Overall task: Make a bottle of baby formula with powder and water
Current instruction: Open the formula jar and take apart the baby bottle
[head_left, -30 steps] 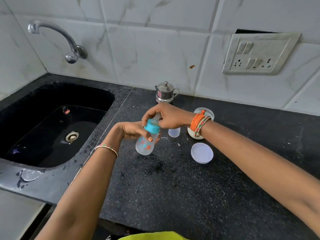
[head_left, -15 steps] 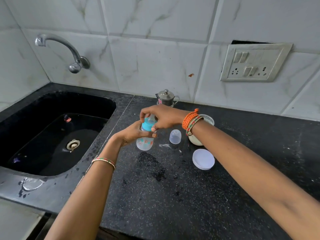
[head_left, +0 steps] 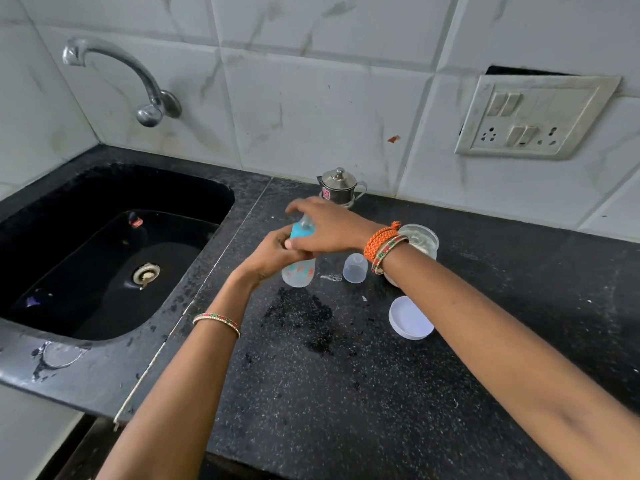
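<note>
Firmly held: the baby bottle at mid-frame

Just left of the frame's centre, the baby bottle [head_left: 299, 270] stands on or just above the black counter [head_left: 346, 393]; its base shows below the hands, but I cannot tell whether it touches. The left hand [head_left: 273, 254] is wrapped around its middle, and the right hand [head_left: 325, 226] is closed over the blue collar [head_left: 301, 233] from above. It looks like thin clear plastic, light and fairly stiff, probably slick where wet (the counter below it has a damp patch), so the body is the place to grip while the ribbed collar gets turned. Its contents are too unclear to judge. Right of it sits the clear cap [head_left: 355, 267], then an open powder jar [head_left: 420, 239] and its white lid [head_left: 410, 317] lower right. A small steel pot [head_left: 339, 185] stands behind, the sink [head_left: 104, 258] at left
</note>
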